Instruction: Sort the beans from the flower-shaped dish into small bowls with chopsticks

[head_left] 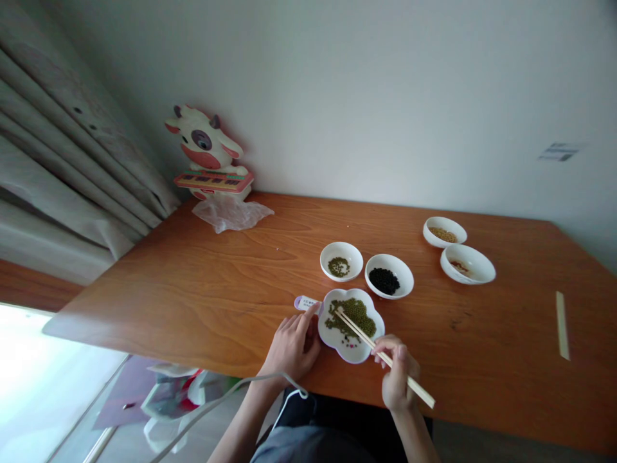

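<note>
My right hand (399,376) is closed round a pair of wooden chopsticks (371,344). Their tips rest among the green mung beans (359,313) in a white, flower-shaped dish (334,341) with a purple edge. A few dark beans lie near the dish's front side. On the left, my left hand (292,347) grips the dish by its short labelled handle (306,303), index finger stretched along it and thumb by the rim. Just behind the dish stand a white bowl (355,254) with some green beans and a white bowl (407,277) of black beans.
Farther right are a bowl of yellowish grains (441,242) and a bowl with a few reddish-brown bits (477,267). A cow-shaped toy keyboard (212,180) and a clear plastic bag (231,215) sit at the back left. A white cable (236,384) crosses my left forearm.
</note>
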Tool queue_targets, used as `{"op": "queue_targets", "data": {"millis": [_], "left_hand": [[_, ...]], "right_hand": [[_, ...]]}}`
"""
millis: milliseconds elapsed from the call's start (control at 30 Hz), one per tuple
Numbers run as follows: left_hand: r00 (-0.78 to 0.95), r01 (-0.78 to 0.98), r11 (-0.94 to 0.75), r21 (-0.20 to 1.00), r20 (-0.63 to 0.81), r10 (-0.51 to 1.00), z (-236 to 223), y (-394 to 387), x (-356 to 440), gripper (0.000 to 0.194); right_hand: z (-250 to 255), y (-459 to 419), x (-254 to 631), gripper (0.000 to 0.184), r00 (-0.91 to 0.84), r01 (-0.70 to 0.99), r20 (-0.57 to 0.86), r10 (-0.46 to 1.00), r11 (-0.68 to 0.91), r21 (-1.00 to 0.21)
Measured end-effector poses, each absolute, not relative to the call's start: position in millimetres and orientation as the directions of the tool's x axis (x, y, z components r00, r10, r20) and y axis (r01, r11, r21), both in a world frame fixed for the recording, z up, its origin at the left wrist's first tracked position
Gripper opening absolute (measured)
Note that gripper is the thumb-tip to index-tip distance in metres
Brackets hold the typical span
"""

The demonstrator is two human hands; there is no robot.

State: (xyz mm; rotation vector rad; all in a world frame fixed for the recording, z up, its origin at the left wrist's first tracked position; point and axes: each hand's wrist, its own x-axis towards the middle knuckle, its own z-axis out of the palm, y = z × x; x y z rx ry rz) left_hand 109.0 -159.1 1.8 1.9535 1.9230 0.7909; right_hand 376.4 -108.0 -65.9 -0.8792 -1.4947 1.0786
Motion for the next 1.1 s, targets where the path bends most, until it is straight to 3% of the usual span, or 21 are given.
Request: {"op": "queue_targets", "data": {"millis": [533, 733, 1100], "left_hand": [[-0.027, 0.811, -0.088, 0.579, 0.188, 0.982, 3.1, -160.4, 108.5, 0.071], [-0.041, 0.817, -0.076, 0.572, 0.189, 0.981, -1.0, -160.6, 108.8, 0.071], [-0.05, 0.821, -0.065, 0.568, 0.185, 0.982, 0.0, -161.0, 109.2, 0.072]], "right_hand": [[-47.8, -100.6, 371.4, 0.035, 0.016, -0.141, 0.499, 0.867, 0.496, -0.857], [-23.1, -59.1, 350.4, 0.036, 0.128, -0.07, 0.531, 0.837, 0.542, -0.837], [3.0, -30.4, 328.0, 0.037, 0.035, 0.084, 0.453, 0.891, 0.449, -0.89]]}}
